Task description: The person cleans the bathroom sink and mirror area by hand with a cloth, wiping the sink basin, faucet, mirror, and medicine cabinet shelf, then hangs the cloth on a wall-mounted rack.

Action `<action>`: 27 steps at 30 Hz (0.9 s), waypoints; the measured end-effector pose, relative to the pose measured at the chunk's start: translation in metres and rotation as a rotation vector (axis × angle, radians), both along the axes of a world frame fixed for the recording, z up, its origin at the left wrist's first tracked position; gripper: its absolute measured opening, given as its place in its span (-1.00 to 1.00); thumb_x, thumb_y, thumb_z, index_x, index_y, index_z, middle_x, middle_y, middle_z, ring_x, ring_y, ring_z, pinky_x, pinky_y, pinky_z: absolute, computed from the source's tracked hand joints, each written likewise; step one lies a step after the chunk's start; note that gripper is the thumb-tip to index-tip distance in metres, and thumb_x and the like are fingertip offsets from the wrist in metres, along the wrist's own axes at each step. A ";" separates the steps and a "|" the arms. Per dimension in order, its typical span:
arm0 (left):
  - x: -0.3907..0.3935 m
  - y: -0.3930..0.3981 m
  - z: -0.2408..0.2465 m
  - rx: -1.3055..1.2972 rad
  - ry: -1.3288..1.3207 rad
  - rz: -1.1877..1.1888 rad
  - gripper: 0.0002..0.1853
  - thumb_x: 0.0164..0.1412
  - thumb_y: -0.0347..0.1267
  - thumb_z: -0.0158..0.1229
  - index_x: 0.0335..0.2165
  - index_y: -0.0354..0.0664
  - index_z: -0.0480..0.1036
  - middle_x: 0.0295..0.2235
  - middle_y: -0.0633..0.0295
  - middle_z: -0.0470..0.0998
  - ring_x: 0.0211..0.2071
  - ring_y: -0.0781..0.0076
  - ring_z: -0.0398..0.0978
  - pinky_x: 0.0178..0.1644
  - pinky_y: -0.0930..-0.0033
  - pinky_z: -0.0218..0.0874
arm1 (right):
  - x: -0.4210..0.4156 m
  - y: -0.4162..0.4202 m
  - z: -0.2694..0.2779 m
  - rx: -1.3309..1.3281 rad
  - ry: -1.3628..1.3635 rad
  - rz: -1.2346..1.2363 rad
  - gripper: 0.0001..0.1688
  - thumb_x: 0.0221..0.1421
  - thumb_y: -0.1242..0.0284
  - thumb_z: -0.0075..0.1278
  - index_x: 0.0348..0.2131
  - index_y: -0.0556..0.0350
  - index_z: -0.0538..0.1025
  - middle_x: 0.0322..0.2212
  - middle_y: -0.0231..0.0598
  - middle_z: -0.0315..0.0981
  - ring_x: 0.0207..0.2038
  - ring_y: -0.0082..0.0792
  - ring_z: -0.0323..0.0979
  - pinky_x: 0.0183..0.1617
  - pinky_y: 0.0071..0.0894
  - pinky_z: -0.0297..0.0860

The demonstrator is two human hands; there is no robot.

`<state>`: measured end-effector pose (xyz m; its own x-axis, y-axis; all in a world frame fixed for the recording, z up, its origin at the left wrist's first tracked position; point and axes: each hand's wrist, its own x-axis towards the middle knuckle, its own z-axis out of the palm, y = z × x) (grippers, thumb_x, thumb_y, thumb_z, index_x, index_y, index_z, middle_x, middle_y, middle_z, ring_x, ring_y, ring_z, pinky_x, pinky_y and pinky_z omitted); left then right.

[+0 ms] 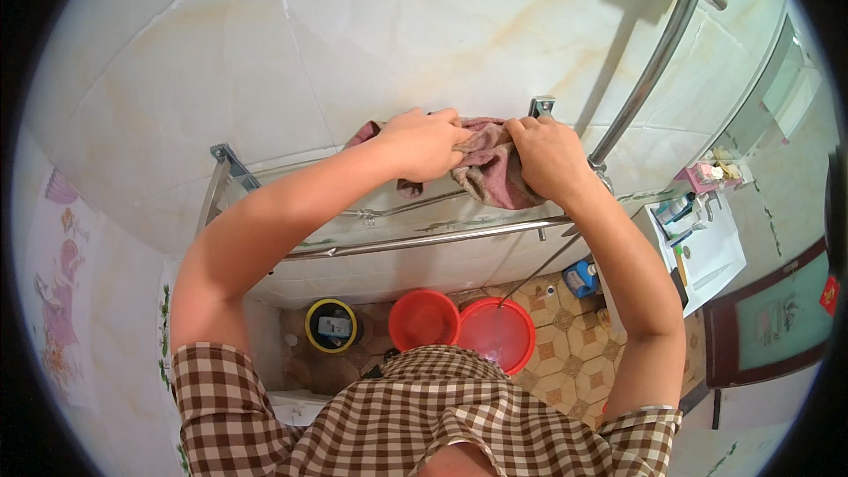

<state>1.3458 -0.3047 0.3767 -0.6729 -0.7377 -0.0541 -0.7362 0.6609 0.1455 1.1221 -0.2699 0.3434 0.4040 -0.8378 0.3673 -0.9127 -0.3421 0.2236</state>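
Observation:
A crumpled pink and brown cloth (493, 169) is bunched over the back of a metal towel rack on the tiled wall. My left hand (427, 142) grips the cloth near its middle, with fingers curled into the folds. At the cloth's right end, my right hand (546, 152) holds it beside the rack's wall bracket (542, 106). Folds hang below both hands and hide part of the rack. The rack's front bar (424, 240) runs below the cloth, nearer to me.
A steel shower pipe (652, 66) rises at the right. On the floor stand two red basins (424, 320), one holding water (497, 338), and a yellow-rimmed bin (331, 326). A blue bottle (580, 279) stands near the white washbasin (719, 258). A pink tissue box (709, 175) sits above the washbasin.

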 end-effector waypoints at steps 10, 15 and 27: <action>0.026 0.047 0.002 0.083 0.054 -0.090 -0.49 0.17 -0.27 0.06 0.13 0.06 0.44 0.14 0.16 0.33 -0.07 -0.12 0.30 0.15 0.02 0.20 | 0.002 0.060 0.022 0.136 -0.239 0.130 -0.54 0.13 0.19 -0.06 -0.20 0.23 0.57 -0.33 0.03 0.58 -0.25 0.03 0.53 -0.10 -0.05 0.45; 0.037 0.062 0.007 0.182 0.199 -0.126 -0.46 0.12 -0.33 0.13 0.13 0.02 0.44 0.09 0.18 0.35 -0.05 0.02 0.36 0.11 0.08 0.24 | -0.016 0.068 0.027 0.324 -0.452 0.235 -0.43 0.01 0.17 0.17 -0.03 0.09 0.56 -0.25 -0.03 0.57 -0.13 0.00 0.48 -0.01 -0.12 0.41; -0.034 0.030 0.048 -0.044 0.652 -0.194 -0.50 0.25 -0.35 0.17 0.15 -0.16 0.37 0.06 0.00 0.32 0.06 0.07 0.40 0.15 0.27 0.24 | -0.053 0.042 0.056 -0.325 -0.733 0.198 -0.53 0.05 0.57 0.16 0.01 0.02 0.54 -0.10 -0.11 0.49 -0.09 -0.13 0.46 -0.02 -0.25 0.41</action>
